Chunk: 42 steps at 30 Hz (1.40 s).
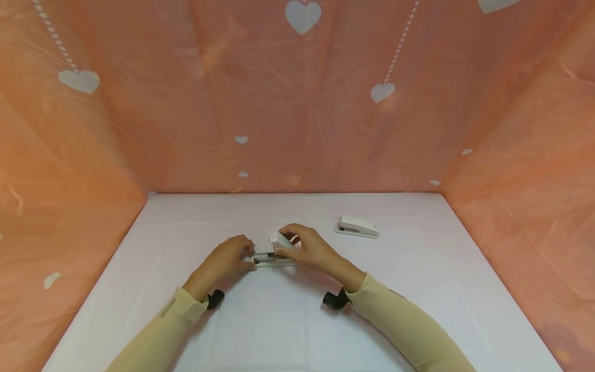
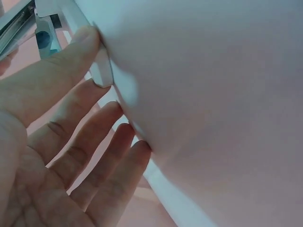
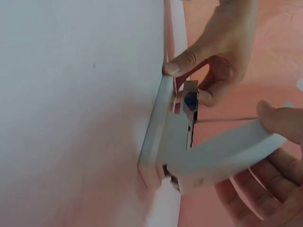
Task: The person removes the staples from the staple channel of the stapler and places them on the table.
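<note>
A white stapler lies on the table with its top cover (image 3: 227,151) swung up from its base (image 1: 276,263), leaving the metal magazine (image 3: 191,101) exposed between them. My left hand (image 1: 228,258) pinches the front end of the base, thumb on its upper side, the index fingertip at the edge. In the left wrist view the other fingertips of the left hand (image 2: 71,156) rest along the tabletop. My right hand (image 1: 313,250) grips the raised cover between thumb and fingers. A thin metal rod (image 3: 227,119) runs from the magazine toward the cover.
Another white stapler (image 1: 357,227), closed, lies farther back to the right of my hands. The white tabletop (image 1: 279,330) ends at an orange curtain (image 1: 297,103) with white hearts, which also encloses both sides.
</note>
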Motion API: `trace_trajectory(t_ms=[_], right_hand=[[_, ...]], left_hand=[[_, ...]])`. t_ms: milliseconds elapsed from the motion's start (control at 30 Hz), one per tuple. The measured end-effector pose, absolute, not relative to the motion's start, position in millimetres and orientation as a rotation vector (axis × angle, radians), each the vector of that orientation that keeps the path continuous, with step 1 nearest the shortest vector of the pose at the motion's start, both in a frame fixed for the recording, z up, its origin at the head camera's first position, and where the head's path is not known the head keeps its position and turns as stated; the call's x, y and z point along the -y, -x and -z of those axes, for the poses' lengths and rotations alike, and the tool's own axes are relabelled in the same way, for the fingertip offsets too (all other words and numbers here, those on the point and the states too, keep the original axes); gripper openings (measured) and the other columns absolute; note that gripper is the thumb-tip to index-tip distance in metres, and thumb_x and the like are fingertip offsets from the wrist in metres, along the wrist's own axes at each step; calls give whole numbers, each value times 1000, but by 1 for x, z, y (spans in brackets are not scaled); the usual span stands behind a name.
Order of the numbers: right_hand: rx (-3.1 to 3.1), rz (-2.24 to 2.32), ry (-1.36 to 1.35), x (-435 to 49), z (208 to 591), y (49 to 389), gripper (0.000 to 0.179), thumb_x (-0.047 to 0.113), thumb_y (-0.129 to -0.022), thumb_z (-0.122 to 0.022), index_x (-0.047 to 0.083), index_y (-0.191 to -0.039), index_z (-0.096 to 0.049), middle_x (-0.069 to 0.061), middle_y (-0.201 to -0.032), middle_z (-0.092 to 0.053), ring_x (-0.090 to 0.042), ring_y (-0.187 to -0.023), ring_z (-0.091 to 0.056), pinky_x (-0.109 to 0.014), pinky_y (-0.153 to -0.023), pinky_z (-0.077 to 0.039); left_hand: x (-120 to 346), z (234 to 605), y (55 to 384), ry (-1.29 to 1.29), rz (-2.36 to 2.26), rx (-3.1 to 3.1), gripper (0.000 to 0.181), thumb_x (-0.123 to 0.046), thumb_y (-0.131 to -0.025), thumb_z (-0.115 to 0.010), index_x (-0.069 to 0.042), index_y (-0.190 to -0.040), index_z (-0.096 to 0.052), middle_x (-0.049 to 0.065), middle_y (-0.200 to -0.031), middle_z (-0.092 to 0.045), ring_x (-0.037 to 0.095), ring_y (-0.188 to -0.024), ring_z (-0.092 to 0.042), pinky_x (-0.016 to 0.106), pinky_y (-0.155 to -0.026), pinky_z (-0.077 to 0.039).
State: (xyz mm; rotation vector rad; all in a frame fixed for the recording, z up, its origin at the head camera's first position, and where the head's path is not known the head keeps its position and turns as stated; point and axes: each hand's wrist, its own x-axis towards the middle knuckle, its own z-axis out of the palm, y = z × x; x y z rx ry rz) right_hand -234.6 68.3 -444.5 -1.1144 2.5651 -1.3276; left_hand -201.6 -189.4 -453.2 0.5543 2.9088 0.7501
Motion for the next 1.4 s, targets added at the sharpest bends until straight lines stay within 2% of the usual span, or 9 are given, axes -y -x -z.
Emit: trace_trajectory(t_ms=[133,300,633,800,1033,1200,1400], right_hand=[[-2578,1380,1102,-76,443,232,35,16,-94,-85,1,-122,-70,-7,-114,-72,-20,-103,-70,-35,-93,-61],[-2576,1417,1114,-85,441,232,33,14,-94,-85,2,-121,-71,-5,-111,-71,-18,-101,-70,-38,-92,-61],[-2589,1396,1113,-112,433,233,28,13,-92,-87,9,-115,-72,2,-105,-73,-14,-95,-70,-35,-92,-61],[-2592,1366,1117,-126,431,236,23,9,-91,-86,10,-109,-72,1,-104,-73,-16,-94,-69,-34,-94,-61],[-2614,1329,1110,-140,435,238,27,10,-91,-87,8,-113,-74,0,-105,-74,-17,-96,-69,-38,-96,-61],[-2665,1279,1096,-148,440,236,27,14,-91,-87,11,-115,-74,2,-108,-75,-16,-102,-70,-39,-97,-60],[-2695,1240,1093,-156,446,234,26,10,-90,-85,11,-113,-73,2,-108,-76,-21,-106,-72,-44,-99,-59]], left_hand=[[190,457,201,-529,-760,-2910,28,-19,-85,-92,-6,-104,-76,10,-117,-72,35,-115,-67,54,-103,-55],[192,458,199,-528,-759,-2908,29,-21,-86,-92,-7,-105,-75,9,-119,-71,36,-118,-66,55,-104,-54],[192,458,199,-534,-739,-2933,28,-23,-87,-92,-10,-103,-74,7,-117,-71,34,-118,-66,55,-102,-55],[192,457,199,-526,-715,-2944,28,-22,-86,-92,-10,-103,-74,6,-116,-70,33,-117,-66,54,-102,-55],[192,457,197,-544,-752,-2943,28,-20,-86,-92,-9,-104,-74,7,-114,-70,34,-115,-67,54,-102,-55],[192,459,196,-540,-782,-2940,27,-19,-86,-92,-8,-104,-75,8,-116,-72,33,-116,-66,54,-103,-55],[192,461,196,-531,-784,-2945,26,-19,-86,-92,-8,-104,-75,7,-115,-71,32,-115,-66,53,-103,-54]])
